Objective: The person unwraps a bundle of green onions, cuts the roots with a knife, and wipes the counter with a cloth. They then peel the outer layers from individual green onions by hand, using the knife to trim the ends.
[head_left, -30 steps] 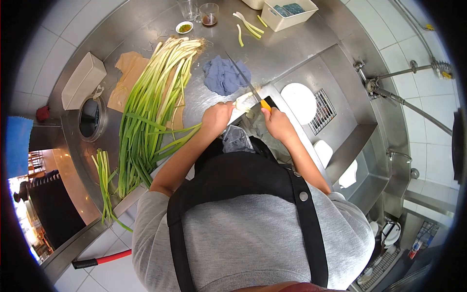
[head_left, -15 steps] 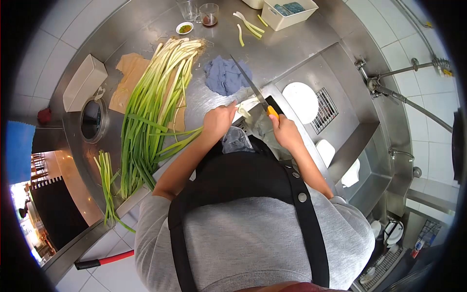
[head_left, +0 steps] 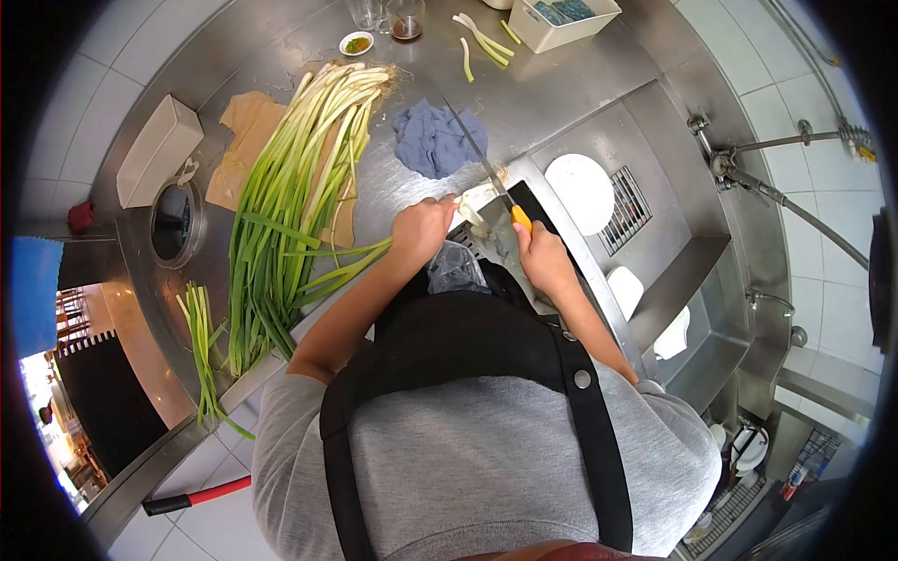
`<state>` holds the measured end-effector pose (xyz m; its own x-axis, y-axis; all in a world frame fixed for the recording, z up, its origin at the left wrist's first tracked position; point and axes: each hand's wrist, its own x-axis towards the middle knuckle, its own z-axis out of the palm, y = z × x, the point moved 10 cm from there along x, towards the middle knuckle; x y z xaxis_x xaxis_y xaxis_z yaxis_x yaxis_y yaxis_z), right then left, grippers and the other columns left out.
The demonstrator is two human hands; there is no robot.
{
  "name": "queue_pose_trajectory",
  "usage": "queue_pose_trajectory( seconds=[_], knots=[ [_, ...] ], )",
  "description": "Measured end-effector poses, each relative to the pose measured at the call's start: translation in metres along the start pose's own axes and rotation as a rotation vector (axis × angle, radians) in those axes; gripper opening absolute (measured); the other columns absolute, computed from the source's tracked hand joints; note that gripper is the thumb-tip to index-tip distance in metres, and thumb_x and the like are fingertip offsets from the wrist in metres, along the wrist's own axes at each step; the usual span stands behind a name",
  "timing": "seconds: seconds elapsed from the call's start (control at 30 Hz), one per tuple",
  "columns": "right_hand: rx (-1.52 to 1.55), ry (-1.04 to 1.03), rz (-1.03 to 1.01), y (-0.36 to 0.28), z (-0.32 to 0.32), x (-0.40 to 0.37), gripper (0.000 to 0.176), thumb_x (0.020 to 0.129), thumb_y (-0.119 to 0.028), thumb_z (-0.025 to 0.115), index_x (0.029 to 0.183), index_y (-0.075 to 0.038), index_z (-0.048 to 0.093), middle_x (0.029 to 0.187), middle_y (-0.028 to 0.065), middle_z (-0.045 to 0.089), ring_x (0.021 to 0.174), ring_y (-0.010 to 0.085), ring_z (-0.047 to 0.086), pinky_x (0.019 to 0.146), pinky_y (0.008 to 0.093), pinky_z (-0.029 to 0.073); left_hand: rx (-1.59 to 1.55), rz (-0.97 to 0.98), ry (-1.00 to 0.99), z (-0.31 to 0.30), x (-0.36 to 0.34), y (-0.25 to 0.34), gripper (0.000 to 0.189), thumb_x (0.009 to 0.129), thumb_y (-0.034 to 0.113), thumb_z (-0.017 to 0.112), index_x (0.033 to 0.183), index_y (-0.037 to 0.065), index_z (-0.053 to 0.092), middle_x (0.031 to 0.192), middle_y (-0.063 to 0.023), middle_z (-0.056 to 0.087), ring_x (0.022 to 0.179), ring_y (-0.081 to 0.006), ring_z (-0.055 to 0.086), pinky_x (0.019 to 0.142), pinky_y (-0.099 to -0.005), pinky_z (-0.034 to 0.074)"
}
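My left hand (head_left: 423, 230) is closed around a green onion, whose leaves trail out to the left under the forearm. Its white end (head_left: 475, 215) points right toward the knife. In my right hand (head_left: 545, 257) is a knife (head_left: 490, 171) with a yellow handle, the long blade pointing up and left across the edge of a blue cloth (head_left: 436, 140). To the left lies a large pile of green onions (head_left: 304, 201), partly on brown paper (head_left: 245, 140). Clear plastic (head_left: 455, 269) sits just below my left hand.
At the right is a sink (head_left: 645, 122) with a white round plate (head_left: 579, 194) and a drain grate. Cut onion pieces (head_left: 483, 41), a white bin (head_left: 564, 21) and a small sauce dish (head_left: 356, 43) stand at the back. A smaller onion bunch (head_left: 201, 351) lies lower left.
The view has shifted slightly. Both hands keep nearly the same places, with the onion and the knife still held; the white onion end has moved slightly.
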<state>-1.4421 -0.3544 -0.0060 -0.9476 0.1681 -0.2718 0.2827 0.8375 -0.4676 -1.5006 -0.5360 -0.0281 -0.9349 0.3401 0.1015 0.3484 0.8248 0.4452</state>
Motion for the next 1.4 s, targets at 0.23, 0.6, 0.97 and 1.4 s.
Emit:
queue_pose_trajectory(
  seconds=[0.23,0.6,0.97,1.4],
  knots=[
    [-0.023,0.024,-0.023,-0.005,0.011,0.012,0.047,0.093,-0.037,0.043,0.085,0.008,0.054,0.072,0.0302,0.059,0.072,0.0462,0.060,0.065,0.0509,0.049,0.017,0.051,-0.008,-0.002,-0.001,0.006,0.022,0.088,0.027,0.052,0.097,0.011,0.063,0.068,-0.0147,0.060,0.059,-0.0331,0.061,0.053,-0.0431,0.048],
    [0.071,0.082,0.006,0.004,0.011,0.010,0.047,0.092,-0.038,0.043,0.087,0.007,0.054,0.072,0.0311,0.059,0.074,0.0469,0.059,0.066,0.0517,0.048,-0.158,-0.182,0.217,-0.091,0.013,-0.060,0.027,0.087,0.026,0.056,0.102,0.006,0.065,0.070,-0.0206,0.063,0.057,-0.0304,0.061,0.055,-0.0376,0.048],
    [0.023,0.327,-0.140,-0.025,-0.061,0.057,0.044,0.086,-0.044,0.053,0.091,0.000,0.058,0.073,0.0257,0.061,0.072,0.0435,0.060,0.064,0.0490,0.047,-0.925,-0.467,0.163,-0.072,0.042,-0.139,0.024,0.090,0.024,0.056,0.097,0.001,0.057,0.078,-0.0034,0.060,0.064,-0.0097,0.058,0.054,-0.0226,0.046],
    [-0.282,0.375,-0.320,-0.028,-0.015,0.196,0.048,0.075,-0.045,0.066,0.102,-0.006,0.061,0.098,0.0156,0.063,0.101,0.0325,0.055,0.081,0.0440,0.046,-1.065,-0.425,0.190,-0.066,0.030,-0.121,0.023,0.089,0.024,0.056,0.095,0.003,0.059,0.077,-0.0031,0.061,0.056,-0.0072,0.049,0.051,-0.0202,0.040]
  ],
)
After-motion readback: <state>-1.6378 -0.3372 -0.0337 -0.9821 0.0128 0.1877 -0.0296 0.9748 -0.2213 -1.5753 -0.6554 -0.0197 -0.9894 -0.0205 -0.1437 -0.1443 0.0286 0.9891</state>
